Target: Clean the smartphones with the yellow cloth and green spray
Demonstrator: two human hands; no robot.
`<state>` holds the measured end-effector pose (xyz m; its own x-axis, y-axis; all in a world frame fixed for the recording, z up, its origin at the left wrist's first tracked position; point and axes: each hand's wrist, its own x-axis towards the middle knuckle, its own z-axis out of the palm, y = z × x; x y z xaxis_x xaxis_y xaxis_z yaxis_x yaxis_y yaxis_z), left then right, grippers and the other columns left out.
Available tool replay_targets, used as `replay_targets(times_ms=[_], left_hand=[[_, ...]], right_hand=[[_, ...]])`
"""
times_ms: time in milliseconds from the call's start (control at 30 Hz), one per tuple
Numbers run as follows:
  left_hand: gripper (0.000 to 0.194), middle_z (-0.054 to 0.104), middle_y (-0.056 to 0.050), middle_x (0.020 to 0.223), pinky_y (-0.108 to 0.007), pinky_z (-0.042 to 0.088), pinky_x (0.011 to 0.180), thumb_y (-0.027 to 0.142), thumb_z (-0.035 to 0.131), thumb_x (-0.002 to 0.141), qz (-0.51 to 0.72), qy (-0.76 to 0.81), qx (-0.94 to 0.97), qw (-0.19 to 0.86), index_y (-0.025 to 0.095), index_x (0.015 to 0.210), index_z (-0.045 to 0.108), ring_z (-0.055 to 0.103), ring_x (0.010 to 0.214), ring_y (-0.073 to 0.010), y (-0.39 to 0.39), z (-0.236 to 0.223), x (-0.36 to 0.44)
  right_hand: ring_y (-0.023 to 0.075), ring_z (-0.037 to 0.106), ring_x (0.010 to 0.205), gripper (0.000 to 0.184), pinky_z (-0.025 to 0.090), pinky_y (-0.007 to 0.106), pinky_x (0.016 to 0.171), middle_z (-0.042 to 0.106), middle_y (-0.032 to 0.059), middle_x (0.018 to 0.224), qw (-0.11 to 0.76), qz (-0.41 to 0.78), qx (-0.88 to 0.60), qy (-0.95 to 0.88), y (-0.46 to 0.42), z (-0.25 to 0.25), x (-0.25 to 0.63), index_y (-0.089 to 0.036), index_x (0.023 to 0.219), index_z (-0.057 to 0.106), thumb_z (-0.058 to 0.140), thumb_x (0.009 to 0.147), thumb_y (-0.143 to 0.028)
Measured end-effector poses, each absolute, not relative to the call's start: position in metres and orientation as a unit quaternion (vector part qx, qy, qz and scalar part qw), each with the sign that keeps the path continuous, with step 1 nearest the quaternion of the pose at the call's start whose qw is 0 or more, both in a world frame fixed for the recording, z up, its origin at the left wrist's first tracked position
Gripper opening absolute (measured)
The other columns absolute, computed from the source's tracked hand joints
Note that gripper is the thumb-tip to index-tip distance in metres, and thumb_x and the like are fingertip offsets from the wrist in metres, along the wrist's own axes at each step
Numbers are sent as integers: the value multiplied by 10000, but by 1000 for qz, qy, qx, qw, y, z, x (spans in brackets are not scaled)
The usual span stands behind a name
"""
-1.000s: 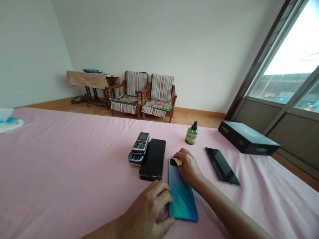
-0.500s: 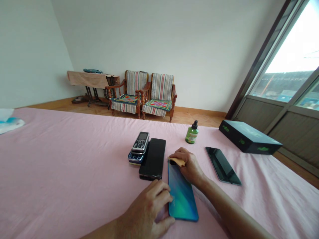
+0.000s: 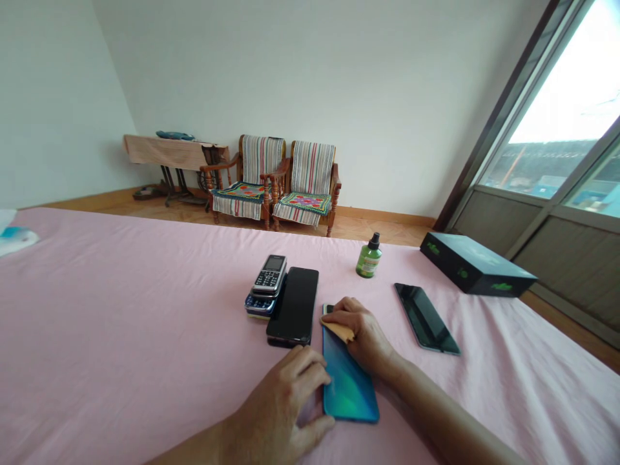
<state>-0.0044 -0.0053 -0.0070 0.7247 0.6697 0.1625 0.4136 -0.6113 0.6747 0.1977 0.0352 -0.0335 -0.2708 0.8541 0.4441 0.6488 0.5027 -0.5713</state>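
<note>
Smartphone (image 3: 349, 378) lies back-up on pink bedsheet (image 3: 121, 323), just beside black phone (image 3: 292, 307). Left hand (image 3: 278, 403) grasps its long edge, fingers curled against it. Right hand (image 3: 363, 329) clenches tan cloth (image 3: 338, 331), pressed on its top end.

Worn on the person's head, the camera is looking forward and down across a pink sheet (image 3: 121, 323). It is sitting close above the left hand (image 3: 276, 407) and right hand (image 3: 363, 332), which are filling the bottom edge of the frame. Its wide view is reaching past them to two chairs (image 3: 274, 181) by the far wall (image 3: 290, 77), with a window (image 3: 547, 110) slanting along the right side.
</note>
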Motion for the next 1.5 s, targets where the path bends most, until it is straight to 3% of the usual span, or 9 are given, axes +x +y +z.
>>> replay_targets(times_ms=[233,367,500,633,733,900,1067,1267,1500], left_hand=[[423,536,-17,1033,-331,454,891,6,695,652,243,339,844,337,212,950,476,535,974,-198,-7,-10,-3],[401,525,-11,981,-323,472,830,23,693,662,247,335,850,325,217,941,480,537,903,-195,-7,-11,-4],[345,540,-27,1013,-326,481,847,149,750,729,251,315,857,323,205,983,524,552,928,-204,-6,-8,-4],[414,566,-46,1106,-329,476,923,250,795,742,238,297,866,325,205,1088,572,561,1033,-217,-5,-6,-4],[448,573,-65,1181,-370,459,980,224,800,734,232,296,877,299,217,1140,609,550,1103,-244,-4,-9,-5],[372,600,-79,1174,-390,484,962,180,767,754,234,291,888,268,208,1106,650,570,1089,-256,-4,-14,-5],[403,623,-85,1183,-400,491,959,191,777,762,218,287,903,232,196,1140,640,574,1091,-265,-4,-14,-7],[345,637,-82,1187,-407,497,964,226,747,805,211,272,915,210,198,1132,640,586,1089,-268,-5,-14,-6],[346,648,-81,1175,-393,509,965,215,742,811,214,260,922,191,192,1138,635,603,1080,-264,-5,-13,-6]], right_hand=[[165,556,843,413,432,270,729,566,31,876,335,254,-458,-783,-16,-21,187,-233,909,746,539,699,55],[162,573,827,226,439,261,697,580,44,900,321,285,-466,-774,-44,-22,185,-234,898,741,605,797,-85],[184,596,837,203,454,270,680,600,61,919,319,299,-436,-786,-62,-28,194,-231,950,735,683,758,-193],[167,619,767,150,463,252,624,623,57,894,295,334,-442,-778,-66,-16,212,-234,892,755,686,760,-216],[154,627,738,216,469,258,633,644,47,834,328,271,-502,-752,-46,-4,228,-245,907,755,559,856,-169],[170,627,693,160,460,267,606,664,47,776,390,91,-601,-691,20,-15,240,-205,821,761,610,798,-158],[163,619,681,199,449,255,608,653,51,761,395,81,-595,-695,56,-41,236,-179,809,769,605,749,-84],[152,616,681,327,447,243,613,630,37,774,368,105,-577,-721,30,-36,238,-194,852,767,572,684,7],[164,600,745,255,455,258,635,591,54,838,323,178,-569,-735,-43,-31,223,-195,893,709,518,803,-53]])
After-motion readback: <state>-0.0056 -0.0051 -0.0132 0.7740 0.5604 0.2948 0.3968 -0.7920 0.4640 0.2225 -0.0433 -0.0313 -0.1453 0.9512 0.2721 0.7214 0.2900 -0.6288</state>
